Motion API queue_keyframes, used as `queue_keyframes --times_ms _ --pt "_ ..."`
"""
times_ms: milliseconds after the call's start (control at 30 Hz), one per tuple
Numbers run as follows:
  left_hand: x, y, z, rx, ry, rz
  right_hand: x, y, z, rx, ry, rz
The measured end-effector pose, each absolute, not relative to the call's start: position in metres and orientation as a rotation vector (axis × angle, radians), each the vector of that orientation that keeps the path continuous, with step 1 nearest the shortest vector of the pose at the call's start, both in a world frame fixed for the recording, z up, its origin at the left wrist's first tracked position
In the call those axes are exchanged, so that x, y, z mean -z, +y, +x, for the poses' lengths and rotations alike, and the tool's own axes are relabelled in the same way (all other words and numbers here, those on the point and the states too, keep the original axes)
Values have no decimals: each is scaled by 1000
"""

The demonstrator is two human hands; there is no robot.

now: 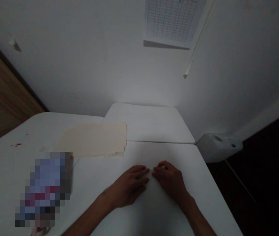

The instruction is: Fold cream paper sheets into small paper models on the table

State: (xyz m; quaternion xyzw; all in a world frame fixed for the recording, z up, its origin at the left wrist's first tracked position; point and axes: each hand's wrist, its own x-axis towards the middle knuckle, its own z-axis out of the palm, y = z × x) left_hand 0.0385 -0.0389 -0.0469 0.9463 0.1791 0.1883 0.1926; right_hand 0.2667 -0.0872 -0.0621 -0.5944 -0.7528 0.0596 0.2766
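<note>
L hand (129,186) and R hand (171,180) face each other low over the white bench (154,213), toward its R edge, fingertips nearly meeting. L fingers are a bit apart, slightly curled, palm down; R thumb and fingertips bunch close tog. (can't tell whether a tiny item sits betw. them, pic too dark), and whether either hand presses on the top is unclear too. Paper stack (96,139), cream sheets w/ faint lines and uneven edges, lies flat past the L hand, at the far L corner of the bench section under the hands, overlapping the seam w/ the L section. Nearer the front on that L section is a pixelated item (47,178), bluish w/ a red band, details n/a; red marks (18,144) show on the surface toward its L edge. Behind the far edge, a white panel (149,123) w/ rounded corners adjoins the wall (100,65), where a gridded sheet (170,23) hangs beside a slanting white strip (198,42). Off the bench's far R corner is a whitish container (219,147) w/ a blue spot; wood panel (2,91) at far L.
</note>
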Motion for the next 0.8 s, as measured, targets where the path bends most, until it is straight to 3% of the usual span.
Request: queue_keyframes --times_ms 800 --pt "46 -45 41 -557 521 2710 56 -93 260 10 -2248 -1650"
